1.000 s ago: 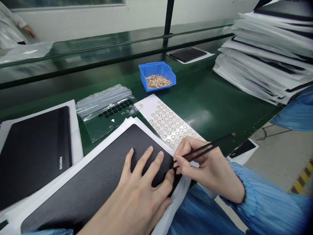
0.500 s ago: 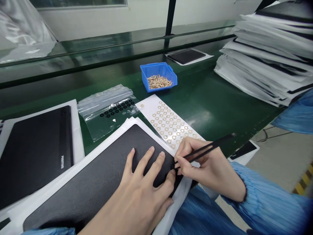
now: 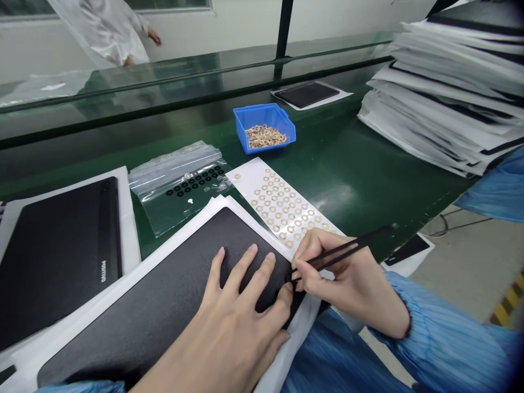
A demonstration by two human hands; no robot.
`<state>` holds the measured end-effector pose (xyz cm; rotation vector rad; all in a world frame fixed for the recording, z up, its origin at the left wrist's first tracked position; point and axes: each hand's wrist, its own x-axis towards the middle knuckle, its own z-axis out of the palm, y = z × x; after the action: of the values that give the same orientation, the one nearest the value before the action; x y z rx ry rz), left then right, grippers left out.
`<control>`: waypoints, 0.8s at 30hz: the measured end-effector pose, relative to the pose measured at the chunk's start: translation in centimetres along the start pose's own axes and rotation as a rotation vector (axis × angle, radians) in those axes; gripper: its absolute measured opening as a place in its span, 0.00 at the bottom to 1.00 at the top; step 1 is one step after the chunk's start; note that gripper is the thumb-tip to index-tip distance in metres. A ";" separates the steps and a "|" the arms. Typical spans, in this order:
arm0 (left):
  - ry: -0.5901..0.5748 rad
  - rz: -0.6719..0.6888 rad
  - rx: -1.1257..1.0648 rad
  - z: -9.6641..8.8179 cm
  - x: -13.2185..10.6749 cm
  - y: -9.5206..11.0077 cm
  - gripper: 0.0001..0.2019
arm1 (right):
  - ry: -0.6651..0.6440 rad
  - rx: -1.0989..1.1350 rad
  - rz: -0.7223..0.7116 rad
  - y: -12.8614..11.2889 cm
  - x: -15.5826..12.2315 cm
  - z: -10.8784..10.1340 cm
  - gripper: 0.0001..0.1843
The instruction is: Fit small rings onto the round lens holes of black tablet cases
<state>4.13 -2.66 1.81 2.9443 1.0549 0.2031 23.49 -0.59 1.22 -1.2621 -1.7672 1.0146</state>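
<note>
Your left hand (image 3: pixel 229 322) lies flat on a black tablet (image 3: pixel 155 295), its fingers spread and open, gripping nothing, with the thumb reaching toward the tablet's right edge. Your right hand (image 3: pixel 344 278) is closed on black tweezers (image 3: pixel 339 252), pinching them between thumb and fingers. Their tips sit at that same edge, just beside your left thumb; whether they hold anything is too small to tell. The tablet lies tilted across a white sheet (image 3: pixel 303 322) at the near edge of a green bench (image 3: pixel 347 164). Just past its upper edge, and partly under your right hand, is a white backing sheet of tan rings (image 3: pixel 278 204), with many rings in rows. To the left of that is a clear zip bag (image 3: pixel 180 215) of black rings, and beyond them a blue bin (image 3: pixel 241 131) holds loose tan rings. A second black tablet (image 3: pixel 57 256) lies on white at your left, and a third (image 3: pixel 307 94) lies farther along the bench. Tall stacks of white-wrapped tablets (image 3: pixel 442 93) rise at your right. Your blue sleeve (image 3: pixel 434 311) shows at the lower right, and a person in a white gown (image 3: pixel 114 33) stands beyond the glass at the upper left.
</note>
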 end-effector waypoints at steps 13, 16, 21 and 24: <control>-0.015 0.007 -0.014 0.0 0.1 -0.1 0.15 | -0.159 0.126 -0.001 0.2 0.7 -1.3 0.05; -0.011 0.015 0.001 -0.2 0.1 -0.1 0.15 | -0.154 0.107 -0.098 0.5 0.9 -2.1 0.04; -0.007 0.002 -0.004 -0.2 0.1 0.0 0.15 | -0.161 0.054 -0.216 0.9 1.0 -2.2 0.02; -0.019 0.008 -0.005 -0.3 0.1 0.0 0.15 | -0.160 0.026 -0.229 0.9 1.1 -1.9 0.02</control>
<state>4.19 -2.64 2.08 2.9407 1.0389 0.1770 25.29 0.96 1.37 -0.9578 -1.9616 1.0247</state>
